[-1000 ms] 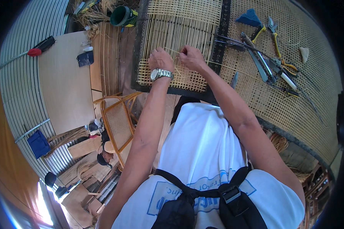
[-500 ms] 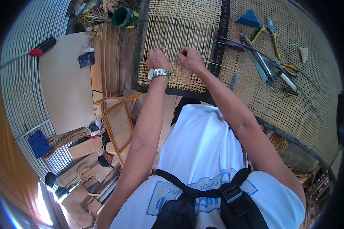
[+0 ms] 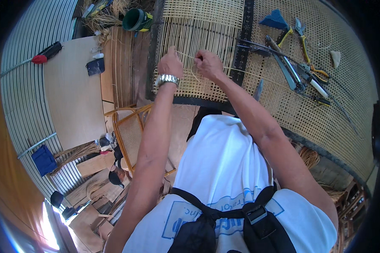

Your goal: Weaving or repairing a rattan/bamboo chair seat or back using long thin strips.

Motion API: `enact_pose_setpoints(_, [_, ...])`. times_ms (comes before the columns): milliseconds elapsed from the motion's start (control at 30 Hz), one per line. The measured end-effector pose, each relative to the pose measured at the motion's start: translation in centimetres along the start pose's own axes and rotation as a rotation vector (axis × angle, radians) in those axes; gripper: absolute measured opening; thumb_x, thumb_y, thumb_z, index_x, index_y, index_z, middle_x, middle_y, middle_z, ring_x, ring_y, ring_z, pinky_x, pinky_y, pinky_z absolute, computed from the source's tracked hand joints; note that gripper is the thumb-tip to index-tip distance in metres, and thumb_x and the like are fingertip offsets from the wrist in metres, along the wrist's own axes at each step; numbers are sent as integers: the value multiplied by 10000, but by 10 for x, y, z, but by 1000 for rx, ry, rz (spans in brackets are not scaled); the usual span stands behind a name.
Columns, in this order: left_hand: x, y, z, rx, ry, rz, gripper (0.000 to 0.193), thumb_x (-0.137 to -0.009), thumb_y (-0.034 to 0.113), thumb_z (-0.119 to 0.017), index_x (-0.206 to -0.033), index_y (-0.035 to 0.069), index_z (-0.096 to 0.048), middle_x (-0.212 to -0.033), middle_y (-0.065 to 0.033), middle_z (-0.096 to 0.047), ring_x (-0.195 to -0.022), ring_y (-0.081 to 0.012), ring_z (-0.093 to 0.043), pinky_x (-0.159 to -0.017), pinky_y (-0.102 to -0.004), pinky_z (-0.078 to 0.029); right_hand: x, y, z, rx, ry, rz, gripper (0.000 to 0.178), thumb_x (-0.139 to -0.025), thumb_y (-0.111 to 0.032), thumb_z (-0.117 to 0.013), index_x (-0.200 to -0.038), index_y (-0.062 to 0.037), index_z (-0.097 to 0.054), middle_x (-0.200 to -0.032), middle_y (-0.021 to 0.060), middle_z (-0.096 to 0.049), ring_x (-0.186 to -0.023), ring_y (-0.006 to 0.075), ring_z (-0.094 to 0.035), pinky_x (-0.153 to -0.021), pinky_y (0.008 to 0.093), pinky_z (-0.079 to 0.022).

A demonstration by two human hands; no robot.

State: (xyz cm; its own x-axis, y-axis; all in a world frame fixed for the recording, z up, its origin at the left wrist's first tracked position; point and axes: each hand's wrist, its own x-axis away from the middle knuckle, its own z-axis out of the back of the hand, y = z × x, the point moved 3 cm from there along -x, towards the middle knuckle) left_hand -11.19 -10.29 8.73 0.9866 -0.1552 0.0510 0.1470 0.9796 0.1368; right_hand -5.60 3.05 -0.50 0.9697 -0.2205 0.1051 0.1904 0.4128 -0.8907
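RH [image 3: 209, 64] pinching strand [image 3: 185, 55] (pale); LH [image 3: 170, 66] over weave [image 3: 201, 89], grip unclear.

On the black-edged desk [image 3: 198, 101], a rectangular pale cane panel [image 3: 202, 90] lies beneath the bare left hand [image 3: 170, 65] and the bare right hand [image 3: 209, 64], with a long black strip [image 3: 248, 29] between it and the broad tan cane mesh [image 3: 276, 99] to its right. On that mesh, left to right, lie a blue wedge-shaped block [image 3: 276, 20], yellow-handled metal shears [image 3: 302, 39] and a cream triangular scrap [image 3: 335, 59]. Left of the desk are a round green plastic bucket [image 3: 133, 20] and, near its front left corner, a curved brown rattan chair [image 3: 128, 135].
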Motion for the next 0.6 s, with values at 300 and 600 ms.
enact_pose_setpoints(300, [-30,-37,2,10,-207,-111,186,-909,227,-635,-1020,92,-697,-974,-226,-710,-950,-424,-672,-822,-500,-545,22,-41,28,105,-166,-118,569,-908,-564,-639,-1109,-31,-626,-949,195,-702,-923,335,-695,-792,439,-538])
enact_pose_setpoints(600, [29,-98,27,259,92,-162,143,-924,163,-558,-924,33,-619,-901,-204,-675,-857,-417,-646,-749,-519,-503,48,-38,-4,385,-2,-47,338,-890,-368,-690,-1103,-107,-674,-932,141,-702,-876,363,-677,-771,491,-524])
